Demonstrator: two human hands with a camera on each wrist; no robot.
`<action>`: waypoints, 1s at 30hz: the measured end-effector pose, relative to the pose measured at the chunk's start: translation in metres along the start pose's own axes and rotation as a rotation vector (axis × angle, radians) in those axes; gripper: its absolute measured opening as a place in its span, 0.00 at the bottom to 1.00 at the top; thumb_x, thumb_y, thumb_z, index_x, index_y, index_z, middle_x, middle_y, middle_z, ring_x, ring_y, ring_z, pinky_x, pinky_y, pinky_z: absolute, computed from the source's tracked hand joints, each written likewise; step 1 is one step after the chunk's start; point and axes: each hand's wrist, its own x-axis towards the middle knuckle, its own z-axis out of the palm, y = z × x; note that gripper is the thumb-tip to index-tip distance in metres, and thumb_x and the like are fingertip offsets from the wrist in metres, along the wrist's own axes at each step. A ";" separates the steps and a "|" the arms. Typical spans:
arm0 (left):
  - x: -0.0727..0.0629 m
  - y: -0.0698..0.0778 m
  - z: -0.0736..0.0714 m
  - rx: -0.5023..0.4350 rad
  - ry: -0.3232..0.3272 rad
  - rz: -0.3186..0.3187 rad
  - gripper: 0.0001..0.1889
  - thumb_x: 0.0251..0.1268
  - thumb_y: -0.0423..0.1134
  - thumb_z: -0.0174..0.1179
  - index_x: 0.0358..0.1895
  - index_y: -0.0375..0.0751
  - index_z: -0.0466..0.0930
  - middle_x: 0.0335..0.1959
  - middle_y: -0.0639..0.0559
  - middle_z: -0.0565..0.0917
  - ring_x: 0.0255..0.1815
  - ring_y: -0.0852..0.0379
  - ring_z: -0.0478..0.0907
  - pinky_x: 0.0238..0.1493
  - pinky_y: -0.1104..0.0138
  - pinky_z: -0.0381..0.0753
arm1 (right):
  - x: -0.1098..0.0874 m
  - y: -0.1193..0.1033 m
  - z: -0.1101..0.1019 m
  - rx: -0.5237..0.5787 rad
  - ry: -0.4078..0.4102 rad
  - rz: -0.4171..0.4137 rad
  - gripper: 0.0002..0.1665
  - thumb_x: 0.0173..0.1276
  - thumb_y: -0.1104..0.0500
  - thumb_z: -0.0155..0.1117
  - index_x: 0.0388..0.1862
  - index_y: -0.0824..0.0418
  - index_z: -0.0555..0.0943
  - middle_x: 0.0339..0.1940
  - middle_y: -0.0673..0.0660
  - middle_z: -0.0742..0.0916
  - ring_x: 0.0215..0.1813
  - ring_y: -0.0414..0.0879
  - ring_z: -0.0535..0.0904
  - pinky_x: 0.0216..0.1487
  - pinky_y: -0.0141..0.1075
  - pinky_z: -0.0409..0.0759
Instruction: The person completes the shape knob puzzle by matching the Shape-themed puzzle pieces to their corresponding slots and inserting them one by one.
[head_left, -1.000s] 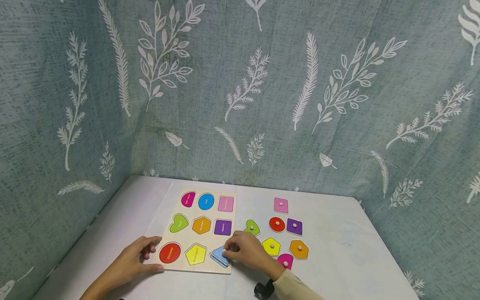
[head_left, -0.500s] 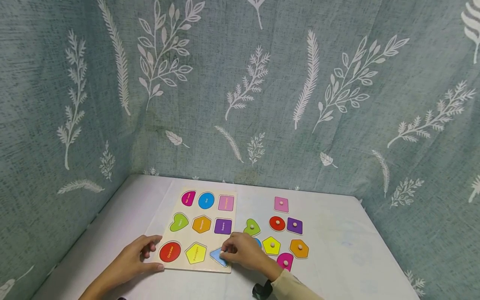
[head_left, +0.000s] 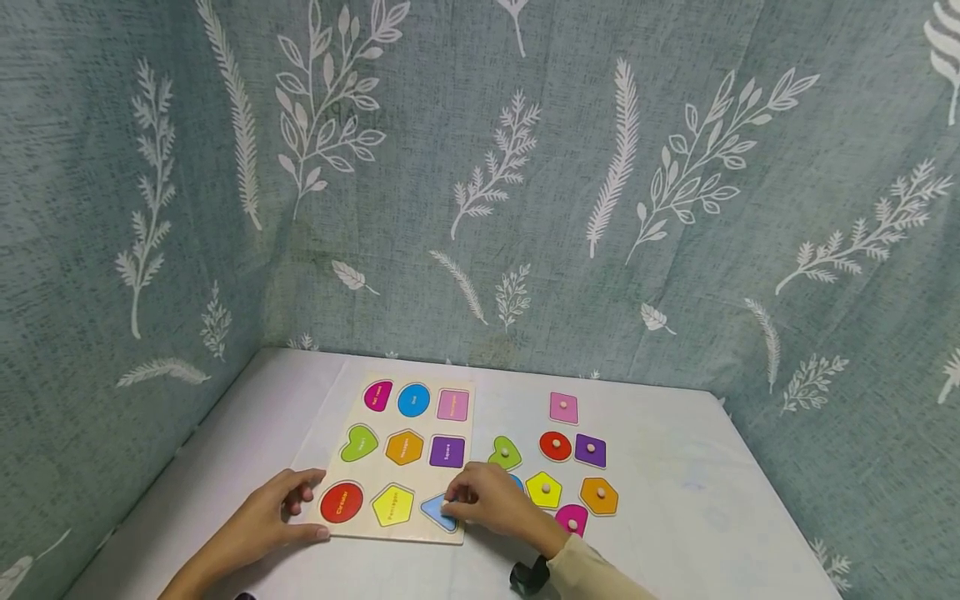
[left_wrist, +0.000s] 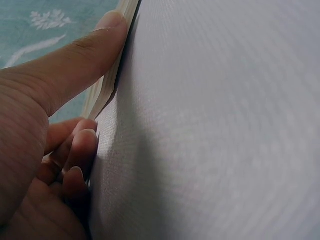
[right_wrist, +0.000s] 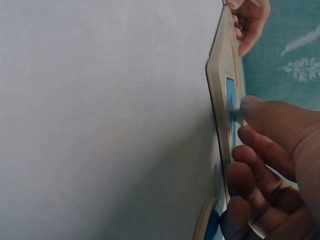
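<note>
A wooden shape puzzle board (head_left: 427, 535) lies flat on the table, printed with coloured, labelled shapes. My left hand (head_left: 262, 521) holds its near-left corner, thumb against the near edge and index finger at the left side. In the left wrist view the thumb (left_wrist: 80, 62) presses the board's edge. At the near-right corner my right hand (head_left: 495, 502) pinches the knob of the blue triangle piece (head_left: 437, 510), which sits in its triangular place. The right wrist view shows the triangle (right_wrist: 231, 92) level with the board, its knob between thumb and finger.
Right of the board lie loose knobbed pieces: a green heart (head_left: 504, 452), pink rectangle (head_left: 564, 408), red circle (head_left: 555, 446), purple square (head_left: 591, 451), yellow pentagon (head_left: 542, 492), orange hexagon (head_left: 598, 496) and magenta half round (head_left: 572, 520). A blue piece (right_wrist: 212, 225) is partly behind my right hand.
The blue triangle, earlier sitting askew over its place, has slid in and now lies lined up with it. My right hand shifted slightly left; my left hand stayed put.
</note>
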 end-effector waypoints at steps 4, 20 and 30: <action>0.001 0.000 0.000 0.001 -0.005 0.003 0.51 0.34 0.49 0.87 0.65 0.29 0.76 0.36 0.52 0.72 0.36 0.56 0.70 0.38 0.69 0.73 | -0.006 0.005 -0.007 0.070 0.027 -0.016 0.06 0.66 0.49 0.76 0.38 0.48 0.89 0.27 0.39 0.80 0.32 0.34 0.74 0.36 0.27 0.77; 0.002 0.002 0.000 0.037 -0.003 0.036 0.49 0.35 0.48 0.87 0.64 0.29 0.76 0.37 0.52 0.72 0.35 0.57 0.69 0.36 0.69 0.69 | -0.044 0.047 -0.039 0.063 0.215 -0.079 0.06 0.68 0.54 0.74 0.39 0.54 0.89 0.31 0.41 0.81 0.33 0.34 0.76 0.37 0.30 0.80; 0.002 0.002 0.000 0.039 -0.010 0.026 0.49 0.35 0.48 0.87 0.64 0.28 0.76 0.36 0.52 0.72 0.35 0.57 0.69 0.36 0.68 0.70 | -0.069 0.069 -0.058 0.036 0.248 0.027 0.07 0.67 0.55 0.76 0.41 0.55 0.89 0.29 0.41 0.81 0.33 0.37 0.76 0.35 0.31 0.80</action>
